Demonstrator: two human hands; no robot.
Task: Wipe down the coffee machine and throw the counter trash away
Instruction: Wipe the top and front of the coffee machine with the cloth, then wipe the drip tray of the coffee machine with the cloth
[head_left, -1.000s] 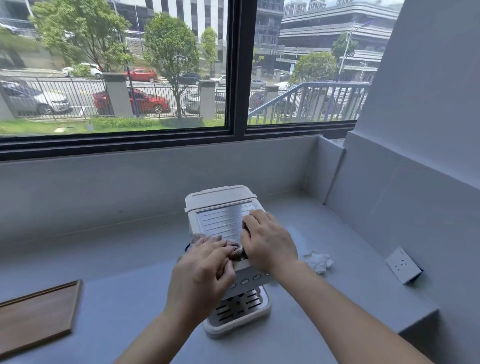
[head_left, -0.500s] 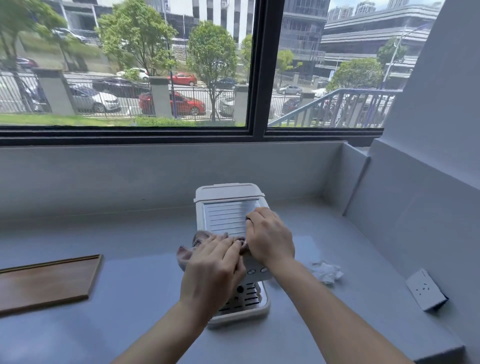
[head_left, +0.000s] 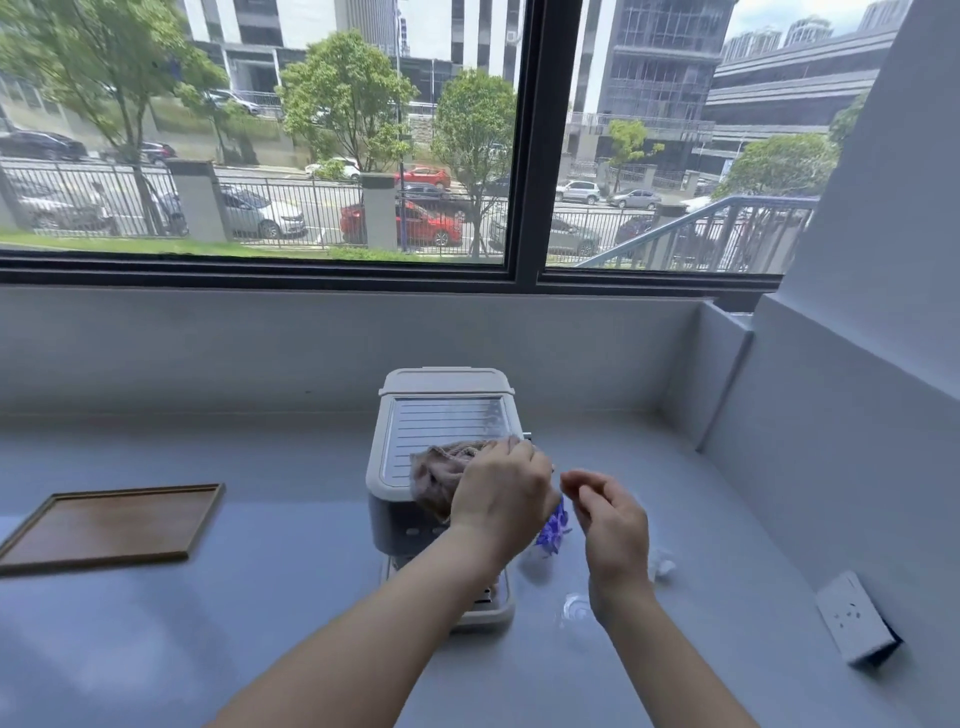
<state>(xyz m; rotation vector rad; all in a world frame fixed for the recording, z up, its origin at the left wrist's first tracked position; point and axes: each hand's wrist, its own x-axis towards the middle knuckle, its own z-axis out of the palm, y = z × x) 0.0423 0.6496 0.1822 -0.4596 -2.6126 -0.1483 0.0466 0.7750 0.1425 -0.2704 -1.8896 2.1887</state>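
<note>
The left hand (head_left: 501, 488) presses a bunched cloth (head_left: 441, 475) onto the top of the coffee machine (head_left: 415, 441), fingers curled over it. The right hand (head_left: 610, 525) hovers just beside it, loosely curled and holding nothing. Crumpled trash (head_left: 662, 564) lies on the surface (head_left: 260, 597) right of that hand.

A single wide-angle head-worn camera looks forward and down from close above the grey counter (head_left: 270, 613), facing the window (head_left: 524, 156) and street beyond, with both forearms reaching in from the bottom edge toward the coffee machine (head_left: 410, 410) near centre frame.
</note>
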